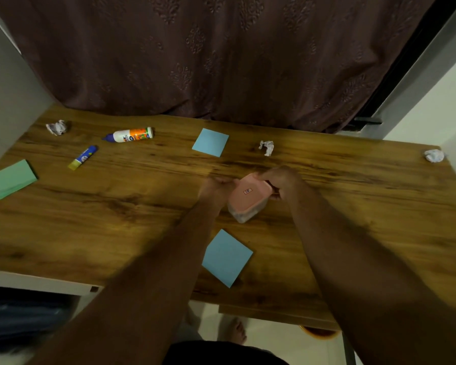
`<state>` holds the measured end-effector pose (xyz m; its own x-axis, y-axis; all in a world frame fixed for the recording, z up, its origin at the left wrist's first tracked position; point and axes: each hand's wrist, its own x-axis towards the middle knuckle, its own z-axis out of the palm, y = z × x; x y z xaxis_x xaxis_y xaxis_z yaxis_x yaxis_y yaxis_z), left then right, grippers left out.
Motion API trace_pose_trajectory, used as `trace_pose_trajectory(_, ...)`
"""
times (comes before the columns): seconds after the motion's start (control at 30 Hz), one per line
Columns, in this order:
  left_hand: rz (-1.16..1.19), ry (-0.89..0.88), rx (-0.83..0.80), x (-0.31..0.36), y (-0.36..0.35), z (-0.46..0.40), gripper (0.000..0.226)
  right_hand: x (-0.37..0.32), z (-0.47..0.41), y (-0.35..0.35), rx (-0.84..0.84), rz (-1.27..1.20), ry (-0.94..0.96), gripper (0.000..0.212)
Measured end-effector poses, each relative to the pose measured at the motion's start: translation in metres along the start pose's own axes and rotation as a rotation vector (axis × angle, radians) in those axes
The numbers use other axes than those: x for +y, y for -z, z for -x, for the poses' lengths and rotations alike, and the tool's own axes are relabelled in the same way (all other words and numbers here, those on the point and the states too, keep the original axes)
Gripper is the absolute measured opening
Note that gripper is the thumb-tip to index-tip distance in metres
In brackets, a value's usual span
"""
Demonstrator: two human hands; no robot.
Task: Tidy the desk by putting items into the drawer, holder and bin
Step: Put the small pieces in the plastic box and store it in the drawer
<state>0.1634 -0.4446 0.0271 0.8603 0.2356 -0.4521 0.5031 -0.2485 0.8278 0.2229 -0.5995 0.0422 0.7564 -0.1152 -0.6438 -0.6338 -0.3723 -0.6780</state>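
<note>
Small clear plastic box with pink lid (248,197) held between both hands above wooden desk (132,222), tilted, long axis running near-left to far-right. Right hand (283,181) curled round far-right end; left hand (216,189) touching left edge, grasp blurred, cannot tell. Both forearms outstretched. Blue square paper (226,258) just nearer than grip.

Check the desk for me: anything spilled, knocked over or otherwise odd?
Nothing spilled. The glue bottle lies on its side at the back left, cap on. Three crumpled paper balls sit scattered along the back edge.
</note>
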Motion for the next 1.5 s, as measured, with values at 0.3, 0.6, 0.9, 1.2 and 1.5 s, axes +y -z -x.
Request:
trace_pose_trajectory(0.3,0.049,0.099,-0.159,-0.020,0.010,0.013,0.038,0.030,0.002,0.007,0.028,-0.031,0.126,0.061)
trace_pose_trajectory(0.6,0.133,0.101,-0.159,-0.021,0.009,0.012,0.039,0.050,0.006,-0.001,0.160,-0.121,0.239,0.049)
trace_pose_trajectory(0.9,0.126,0.056,-0.126,-0.014,0.007,0.010,0.037,0.055,0.019,-0.008,0.151,-0.414,0.141,0.039)
trace_pose_trajectory(1.2,0.145,-0.106,-0.330,0.008,-0.002,0.043,0.032,0.090,0.086,0.021,0.290,-0.647,0.276,0.025)
trace_pose_trajectory(1.5,0.060,-0.166,-0.722,0.009,-0.054,0.114,0.034,0.164,0.192,0.063,0.547,-0.684,0.225,0.026)
